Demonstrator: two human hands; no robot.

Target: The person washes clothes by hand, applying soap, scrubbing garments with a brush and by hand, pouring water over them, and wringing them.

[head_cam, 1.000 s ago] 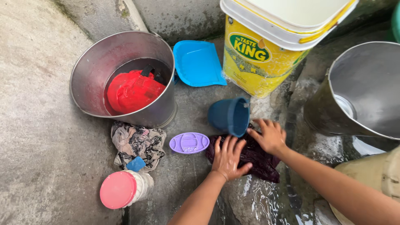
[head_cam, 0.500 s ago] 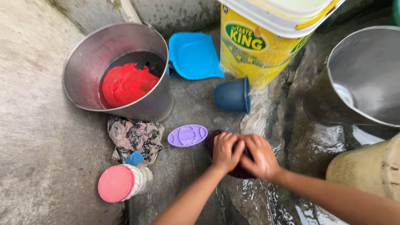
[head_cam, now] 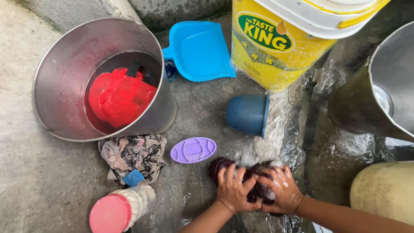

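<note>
A bunched, dark maroon wet cloth (head_cam: 252,181) is gripped by both hands at once: the left hand (head_cam: 233,190) is closed over its left part with the fingers curled down onto the fabric, and the right hand (head_cam: 280,190), flecked with white suds, is clamped on its right part, the two hands being pressed close together. The cloth is held down on the wet grey concrete floor (head_cam: 51,185), near the floor's lower edge as seen from the head camera. Just to the left of the cloth an oval purple plastic soap dish (head_cam: 193,149) is laid flat. Above the hands a small dark blue plastic cup (head_cam: 246,114) is tipped on its side, with its mouth turned to the right, beside a wet, shining streak. Behind the cup a tall yellow plastic bucket with a white rim (head_cam: 280,39) is stood near the floor's upper edge, and beside it a light blue plastic dustpan (head_cam: 200,51) is laid. Towards the upper left a large steel bucket (head_cam: 64,86) is placed, and a bright red cloth (head_cam: 118,97) is seen soaking in it. Below that bucket a crumpled black-and-cream patterned cloth (head_cam: 131,155) is spread, a small blue block (head_cam: 133,177) resting on it, and a white ribbed plastic jar with a pink lid (head_cam: 118,209) is laid on its side near the lower edge.
</note>
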